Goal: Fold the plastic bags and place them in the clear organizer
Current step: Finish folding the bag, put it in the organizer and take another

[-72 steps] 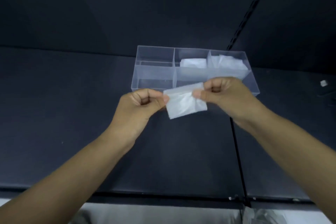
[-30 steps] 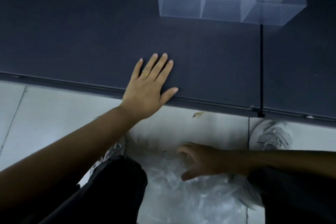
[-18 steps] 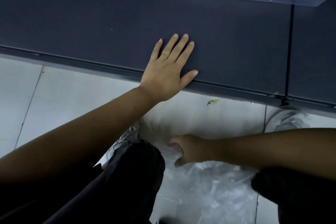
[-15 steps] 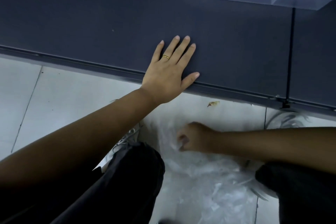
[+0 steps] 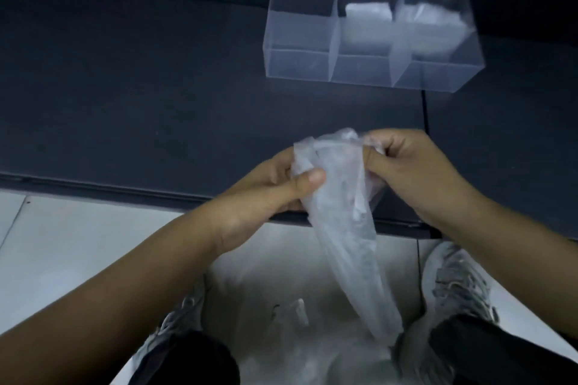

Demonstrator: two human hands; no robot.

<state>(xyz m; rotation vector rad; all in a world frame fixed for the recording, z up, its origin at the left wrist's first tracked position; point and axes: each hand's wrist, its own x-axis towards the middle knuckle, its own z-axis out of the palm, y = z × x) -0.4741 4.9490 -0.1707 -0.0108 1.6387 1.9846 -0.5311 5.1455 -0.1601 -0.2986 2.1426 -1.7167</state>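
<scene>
A crumpled clear plastic bag (image 5: 347,228) hangs unfolded from both hands over the front edge of the dark surface. My left hand (image 5: 275,187) pinches its upper left corner and my right hand (image 5: 409,169) grips its upper right edge. The clear organizer (image 5: 300,66) stands on the dark surface at the back right. A folded bag (image 5: 369,11) lies in its middle back compartment and another folded bag (image 5: 434,20) in its right back compartment. The left compartments look empty.
The dark platform (image 5: 140,97) ends in an edge just below my hands, with pale floor tiles (image 5: 78,241) beneath. A heap of loose plastic bags (image 5: 297,337) lies on the floor between my grey shoes (image 5: 459,287) and dark trouser legs.
My right hand has pulled a bag up from the floor heap. My left hand has left the platform edge and taken hold of the bag. The view has tilted up, showing the whole organizer.
</scene>
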